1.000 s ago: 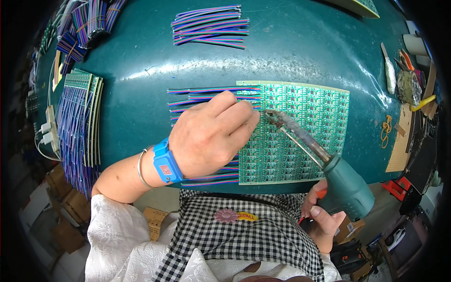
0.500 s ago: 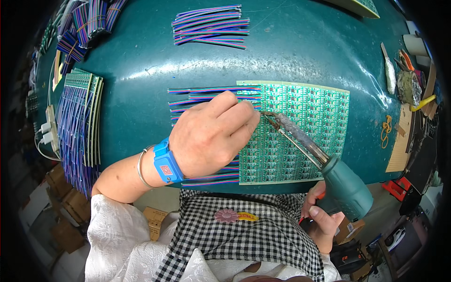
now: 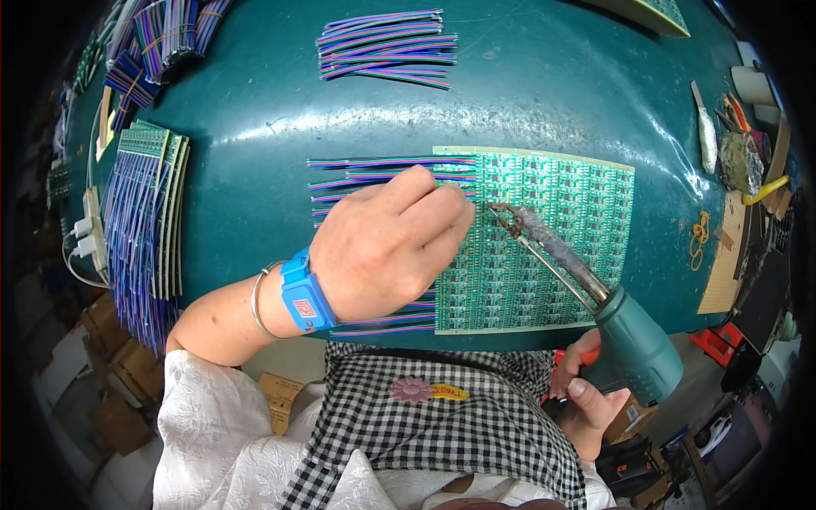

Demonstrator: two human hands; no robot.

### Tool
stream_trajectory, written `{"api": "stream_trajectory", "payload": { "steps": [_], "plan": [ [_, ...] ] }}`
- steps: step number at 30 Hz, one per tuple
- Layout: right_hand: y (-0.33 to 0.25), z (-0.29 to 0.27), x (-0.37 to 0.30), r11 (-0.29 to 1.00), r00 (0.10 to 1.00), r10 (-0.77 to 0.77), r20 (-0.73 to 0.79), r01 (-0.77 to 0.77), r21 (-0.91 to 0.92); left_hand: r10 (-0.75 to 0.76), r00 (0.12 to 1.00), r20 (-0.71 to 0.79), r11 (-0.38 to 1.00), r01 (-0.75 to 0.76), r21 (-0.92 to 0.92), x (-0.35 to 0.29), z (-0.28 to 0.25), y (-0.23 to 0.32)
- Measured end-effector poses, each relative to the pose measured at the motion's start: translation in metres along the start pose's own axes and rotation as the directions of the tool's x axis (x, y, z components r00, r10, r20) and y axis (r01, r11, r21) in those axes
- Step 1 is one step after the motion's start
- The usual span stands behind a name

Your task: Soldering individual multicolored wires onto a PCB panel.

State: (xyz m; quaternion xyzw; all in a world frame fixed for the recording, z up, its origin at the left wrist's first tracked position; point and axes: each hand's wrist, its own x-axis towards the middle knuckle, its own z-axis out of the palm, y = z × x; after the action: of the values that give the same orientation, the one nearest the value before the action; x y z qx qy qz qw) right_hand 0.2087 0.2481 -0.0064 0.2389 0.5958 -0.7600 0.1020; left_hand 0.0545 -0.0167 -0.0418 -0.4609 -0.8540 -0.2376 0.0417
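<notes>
"On the green table (image 3: pixel 246 204), what've you got in front of you?"

"Green circuit board panel (image 3: pixel 552 246), lying flat close to my edge, with multicoloured wires (image 3: pixel 391 161) running out over its left side."

"And your grip?"

"My left hand (image 3: pixel 382 242) is over the panel's left part, curled in tight. Its underside's hidden, so honestly can't tell if there's a wire pinched in there. My right hand (image 3: pixel 591 399) is wrapped round the handle of a green soldering gun (image 3: pixel 642 353), tip just beside the left one. Can't tell if it's touching the board."

"What else is lying around?"

"Loose pile of wires (image 3: pixel 382 49) past the panel, wired-up boards (image 3: pixel 153 204) stacked off left, yellow rubber bands (image 3: pixel 699 238) off right. Oh, and a blue strap (image 3: pixel 308 293) on my left wrist."
</notes>
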Motion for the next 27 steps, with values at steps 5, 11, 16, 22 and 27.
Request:
{"api": "stream_trajectory", "payload": {
  "steps": [5, 11, 16, 22, 27],
  "plan": [
    [0.003, 0.002, 0.0, 0.998, 0.998, -0.025, -0.05, 0.022, -0.051, -0.003, 1.0, 0.012, 1.0, 0.003, -0.005, 0.001, -0.001, 0.0],
    [0.001, 0.009, -0.002, 0.999, 0.995, 0.018, -0.102, -0.023, -0.047, -0.014, 1.0, 0.003, 1.0, 0.014, -0.015, -0.001, 0.0, 0.0],
    [0.004, 0.003, -0.004, 0.996, 0.997, 0.026, -0.066, -0.032, -0.084, -0.005, 1.0, -0.003, 1.0, 0.005, -0.023, 0.0, 0.0, -0.002],
    [0.003, -0.002, -0.004, 0.996, 1.0, 0.021, -0.01, -0.022, -0.083, -0.023, 1.0, 0.009, 0.999, 0.024, -0.038, -0.001, 0.001, -0.001],
    [-0.005, 0.006, 0.001, 0.997, 0.998, -0.02, -0.064, 0.024, 0.07, -0.03, 0.999, 0.012, 0.999, 0.03, -0.033, -0.002, 0.001, -0.002]
  ]
}}
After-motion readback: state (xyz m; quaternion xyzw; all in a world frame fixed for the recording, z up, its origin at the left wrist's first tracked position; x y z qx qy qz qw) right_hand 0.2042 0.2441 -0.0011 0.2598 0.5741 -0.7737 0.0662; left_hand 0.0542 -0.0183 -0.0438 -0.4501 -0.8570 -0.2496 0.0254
